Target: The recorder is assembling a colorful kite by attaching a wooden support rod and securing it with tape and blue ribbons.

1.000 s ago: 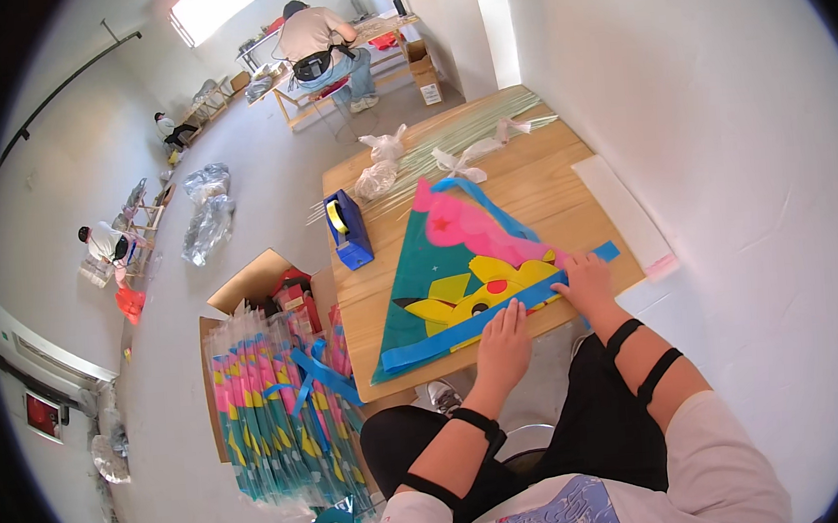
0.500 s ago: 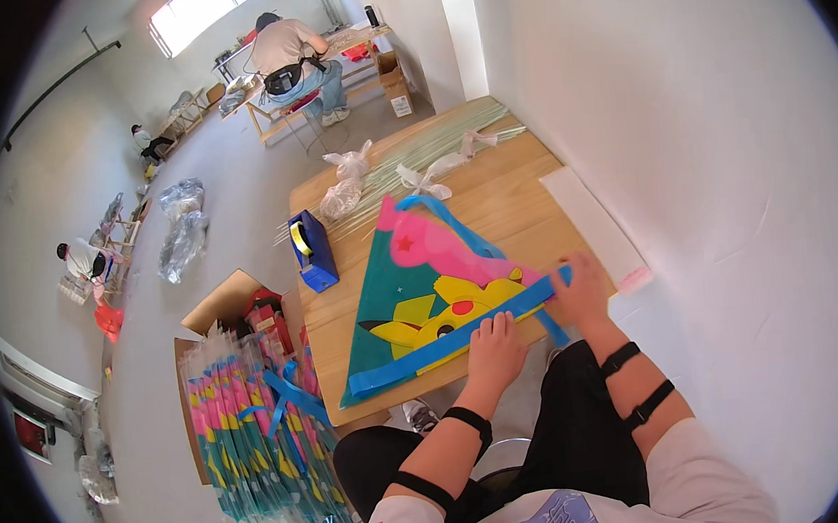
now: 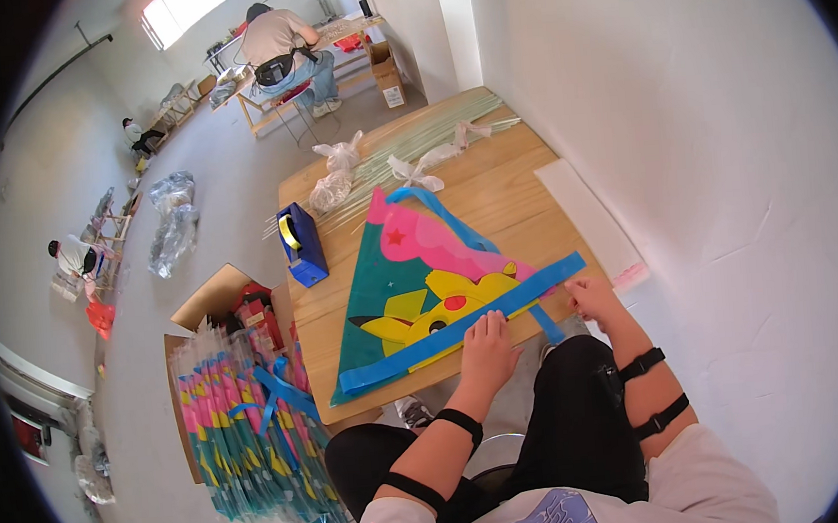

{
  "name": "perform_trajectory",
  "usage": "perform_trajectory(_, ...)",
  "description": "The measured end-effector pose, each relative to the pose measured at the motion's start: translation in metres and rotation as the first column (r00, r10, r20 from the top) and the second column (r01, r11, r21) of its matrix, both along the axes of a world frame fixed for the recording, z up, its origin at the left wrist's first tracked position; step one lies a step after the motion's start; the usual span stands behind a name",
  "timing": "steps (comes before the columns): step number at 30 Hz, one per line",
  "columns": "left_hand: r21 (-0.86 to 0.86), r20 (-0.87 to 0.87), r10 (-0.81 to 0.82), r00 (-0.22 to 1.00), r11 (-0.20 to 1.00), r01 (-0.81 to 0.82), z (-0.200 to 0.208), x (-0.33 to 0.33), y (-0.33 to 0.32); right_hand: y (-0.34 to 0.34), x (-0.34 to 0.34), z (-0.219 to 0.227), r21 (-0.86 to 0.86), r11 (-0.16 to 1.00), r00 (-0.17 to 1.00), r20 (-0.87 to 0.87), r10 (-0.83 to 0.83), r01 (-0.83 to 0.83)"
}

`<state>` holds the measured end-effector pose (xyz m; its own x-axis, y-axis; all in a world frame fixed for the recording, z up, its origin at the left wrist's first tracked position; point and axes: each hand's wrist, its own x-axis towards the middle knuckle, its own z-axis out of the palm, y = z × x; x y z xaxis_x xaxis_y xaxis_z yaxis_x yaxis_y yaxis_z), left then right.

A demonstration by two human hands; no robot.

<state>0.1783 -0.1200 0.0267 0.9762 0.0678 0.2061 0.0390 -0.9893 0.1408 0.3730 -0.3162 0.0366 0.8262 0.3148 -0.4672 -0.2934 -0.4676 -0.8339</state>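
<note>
A folded triangular kite [image 3: 382, 293], green and pink with a yellow cartoon figure, lies on the wooden table in front of me. Across its near side runs a flat blue ribbon strip [image 3: 425, 347], its right end reaching past the kite's corner. My left hand [image 3: 488, 349] presses down on the strip near its middle, fingers together and bent, thumb hidden. Just below the strip's right end is my right hand [image 3: 594, 302], apart from it, with curled fingers; whatever they may hold is too small to see. Another blue ribbon [image 3: 445, 216] loops along the kite's far side.
On the table are a blue tape dispenser [image 3: 302, 245], thin pale rods [image 3: 421, 145] and knotted plastic bags [image 3: 335, 175]. A carton [image 3: 209, 294] with several bagged kites [image 3: 245, 419] stands at the left. A white wall [image 3: 702, 144] rises at right. People work at tables farther back.
My right hand has let go of the strip's right end and drawn back toward me. The left hand stays on the strip. The whole view has shifted slightly.
</note>
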Motion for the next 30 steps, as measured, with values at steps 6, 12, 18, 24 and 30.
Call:
perform_trajectory(6, 0.029, 0.07, -0.007, 0.997, 1.0, 0.005, -0.009, -0.001, 0.001, 0.007, -0.01, -0.012, 0.455, 0.826, 0.867, -0.492, -0.079, 0.334)
perform_trajectory(12, -0.058, 0.096, 0.003, 0.995, 0.998, 0.002, -0.004, 0.002, -0.003, 0.04, -0.01, -0.037, 0.332, 0.941, 0.934, 0.313, -0.173, 0.063)
perform_trajectory(18, -0.237, 0.118, 0.024, 0.993, 0.972, 0.004, -0.011, -0.006, 0.003, 0.069, -0.018, -0.016, 0.206, 0.977, 0.887, 0.44, -0.138, 0.05)
perform_trajectory(24, -0.209, 0.136, -0.005, 0.991, 0.977, 0.034, -0.015, -0.014, 0.003, 0.09, -0.053, 0.03, -0.017, 0.972, 0.54, 0.829, 0.144, -0.233)
perform_trajectory(30, -0.105, 0.154, 0.037, 0.987, 0.994, -0.02, -0.033, -0.023, -0.009, 0.129, -0.088, 0.032, -0.054, 0.864, 0.536, 0.765, 0.358, -0.5)
